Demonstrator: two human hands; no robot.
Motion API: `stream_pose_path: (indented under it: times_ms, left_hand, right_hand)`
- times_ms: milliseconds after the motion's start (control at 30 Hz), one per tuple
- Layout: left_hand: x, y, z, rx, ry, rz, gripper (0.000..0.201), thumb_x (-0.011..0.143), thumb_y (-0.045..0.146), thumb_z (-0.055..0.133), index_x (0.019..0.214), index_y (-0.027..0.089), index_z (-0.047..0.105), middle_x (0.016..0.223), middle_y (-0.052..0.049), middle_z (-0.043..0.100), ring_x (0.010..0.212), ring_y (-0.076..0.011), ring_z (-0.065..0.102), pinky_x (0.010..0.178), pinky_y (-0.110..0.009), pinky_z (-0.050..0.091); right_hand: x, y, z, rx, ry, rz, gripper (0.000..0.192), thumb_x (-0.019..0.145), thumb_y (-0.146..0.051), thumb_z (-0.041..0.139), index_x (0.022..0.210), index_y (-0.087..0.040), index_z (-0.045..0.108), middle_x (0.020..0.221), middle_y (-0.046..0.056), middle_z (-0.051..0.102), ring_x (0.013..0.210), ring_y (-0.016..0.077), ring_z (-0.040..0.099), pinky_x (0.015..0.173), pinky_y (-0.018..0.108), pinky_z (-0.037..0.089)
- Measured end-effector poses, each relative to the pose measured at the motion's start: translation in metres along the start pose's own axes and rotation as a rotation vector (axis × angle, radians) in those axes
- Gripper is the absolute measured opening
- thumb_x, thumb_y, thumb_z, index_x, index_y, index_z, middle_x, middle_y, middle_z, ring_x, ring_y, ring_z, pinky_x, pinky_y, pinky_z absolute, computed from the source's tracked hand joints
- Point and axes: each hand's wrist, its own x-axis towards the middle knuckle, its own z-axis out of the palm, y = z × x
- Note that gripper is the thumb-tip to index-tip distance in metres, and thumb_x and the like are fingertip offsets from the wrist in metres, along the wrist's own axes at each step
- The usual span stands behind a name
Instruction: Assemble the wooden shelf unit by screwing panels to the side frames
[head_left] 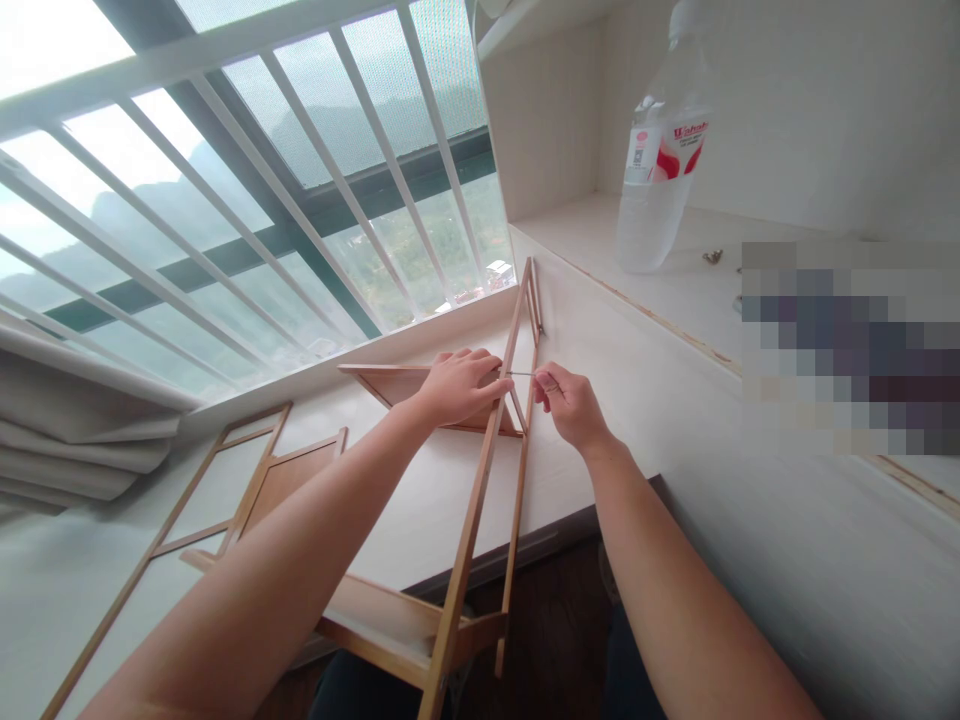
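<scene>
Bottle: a clear plastic bottle (660,160) is stood on the side ledge (592,235) (contents cannot be told).
Frame: a wooden frame (487,470) is laid over the table's (420,510) near edge, long axis pointing toward the window corner.
Left hand (457,385): closed around a frame rail.
Right hand (566,400): a thin metal rod (521,374) is pinched between fingertips.

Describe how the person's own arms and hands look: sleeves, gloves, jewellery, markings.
Both forearms are bare, with no sleeve in view. The left hand and right hand wear no gloves, and no rings, watch, bracelets or markings show.

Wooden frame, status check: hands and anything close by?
Left hand grips wooden frame rail. Right hand pinches thin metal tool against it. Water bottle stands apart on the ledge.
</scene>
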Motion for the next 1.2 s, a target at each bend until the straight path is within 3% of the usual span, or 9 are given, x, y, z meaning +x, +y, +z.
stream_pose_path:
  times_ms: [333,433,600,1067,1200]
  left_hand:
    - [0.0,0.0,0.001,-0.003,0.0,-0.004,0.052,0.098,0.07,0.034,0.094,0.024,0.06,0.109,-0.005,0.068,0.107,-0.0296,0.061,0.093,-0.047,0.037]
    - [0.0,-0.001,0.001,0.001,0.001,-0.003,0.053,0.099,0.07,0.034,0.095,0.024,0.06,0.108,-0.005,0.068,0.107,-0.0294,0.061,0.093,-0.046,0.037]
    - [0.0,-0.001,0.001,-0.003,0.0,-0.003,0.052,0.099,0.069,0.035,0.1,0.025,0.061,0.116,-0.005,0.069,0.11,-0.0295,0.061,0.095,-0.047,0.037]
    - [-0.001,-0.001,0.001,-0.004,0.003,-0.003,0.053,0.098,0.07,0.034,0.099,0.026,0.063,0.117,-0.005,0.069,0.111,-0.0304,0.061,0.096,-0.046,0.037]
    - [0.0,-0.001,0.001,-0.007,0.009,0.004,0.054,0.098,0.071,0.034,0.099,0.025,0.063,0.114,-0.005,0.069,0.11,-0.0302,0.061,0.096,-0.047,0.037]
  right_hand:
    - [-0.001,0.001,0.004,-0.101,0.061,-0.058,0.031,0.108,-0.043,0.043,0.102,-0.024,0.067,0.072,-0.001,0.06,0.058,0.0148,0.053,0.065,0.028,0.043]
    - [-0.001,-0.004,0.006,0.005,0.054,0.006,0.035,0.106,-0.044,0.046,0.087,-0.022,0.066,0.067,0.0,0.059,0.059,0.015,0.053,0.063,0.028,0.042]
    - [0.002,-0.02,0.011,0.321,0.064,0.242,0.048,0.102,-0.041,0.047,0.059,-0.022,0.052,0.047,-0.001,0.051,0.046,0.0138,0.046,0.05,0.028,0.037]
    - [0.004,-0.029,0.018,0.325,0.17,0.334,0.051,0.102,-0.043,0.045,0.055,-0.025,0.041,0.04,-0.002,0.046,0.039,0.0133,0.043,0.044,0.028,0.034]
    - [0.004,-0.025,0.014,0.238,0.158,0.268,0.052,0.104,-0.044,0.043,0.056,-0.024,0.044,0.045,-0.001,0.049,0.043,0.0135,0.046,0.049,0.028,0.038]
